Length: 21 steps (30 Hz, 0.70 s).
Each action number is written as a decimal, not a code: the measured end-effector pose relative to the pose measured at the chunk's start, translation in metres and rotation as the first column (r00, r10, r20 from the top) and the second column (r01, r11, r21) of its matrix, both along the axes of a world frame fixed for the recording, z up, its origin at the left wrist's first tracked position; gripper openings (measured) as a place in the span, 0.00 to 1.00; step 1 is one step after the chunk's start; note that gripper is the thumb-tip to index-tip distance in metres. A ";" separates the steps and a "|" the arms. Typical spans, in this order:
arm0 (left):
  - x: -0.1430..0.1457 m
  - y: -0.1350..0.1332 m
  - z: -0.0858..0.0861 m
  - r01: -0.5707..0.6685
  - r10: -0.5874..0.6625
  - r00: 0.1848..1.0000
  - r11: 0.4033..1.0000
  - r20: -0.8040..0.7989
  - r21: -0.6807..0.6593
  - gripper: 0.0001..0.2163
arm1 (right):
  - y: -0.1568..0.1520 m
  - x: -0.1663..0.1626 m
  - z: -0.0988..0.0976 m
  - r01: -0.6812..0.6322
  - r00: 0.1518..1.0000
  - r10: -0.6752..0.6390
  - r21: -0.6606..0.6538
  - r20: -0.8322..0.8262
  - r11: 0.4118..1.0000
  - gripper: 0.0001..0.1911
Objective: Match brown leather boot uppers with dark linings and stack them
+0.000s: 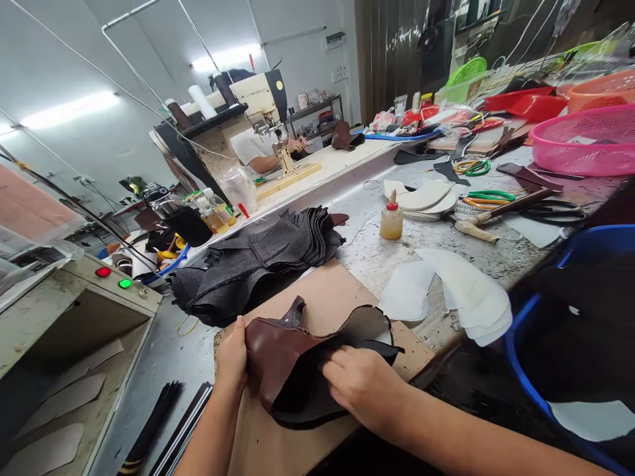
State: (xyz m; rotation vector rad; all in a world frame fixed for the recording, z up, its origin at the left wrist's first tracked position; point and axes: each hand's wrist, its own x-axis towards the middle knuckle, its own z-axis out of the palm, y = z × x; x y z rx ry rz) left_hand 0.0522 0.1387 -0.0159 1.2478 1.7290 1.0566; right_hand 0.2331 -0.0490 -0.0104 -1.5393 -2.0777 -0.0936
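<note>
A brown leather shoe upper [278,350] with black lining lies over a tan board [330,284] right in front of me. My left hand [232,354] grips its left side, with the thumb up along the leather and the other fingers hidden behind it. Curled inward, the fingers of my right hand [364,387] press together at the black lining [310,383] in the upper's opening. Their tips are partly hidden there. Just beyond the board rests a stack of dark grey fabric pieces [262,248].
A glue bottle [391,221], white cut pieces [471,291] and a hammer [496,218] lie on the metal bench. At right are a pink basket [585,142] and a blue bin [520,337]. A machine with lit buttons [114,276] stands left; another person's hand [296,144] works behind.
</note>
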 end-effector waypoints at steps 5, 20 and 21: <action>-0.006 0.002 0.009 -0.040 0.043 0.999 0.992 0.029 -0.123 0.14 | -0.010 0.016 0.005 0.034 0.954 0.077 0.360 -0.290 0.932 0.11; 0.012 -0.008 0.016 -0.085 0.100 0.991 0.982 0.085 -0.170 0.14 | 0.023 -0.043 0.035 -0.197 0.740 -0.120 -0.384 -0.662 0.902 0.12; 0.011 -0.008 0.014 -0.081 0.095 0.992 0.984 0.079 -0.162 0.15 | 0.029 -0.048 0.034 -0.193 0.733 -0.144 -0.406 -0.665 0.893 0.12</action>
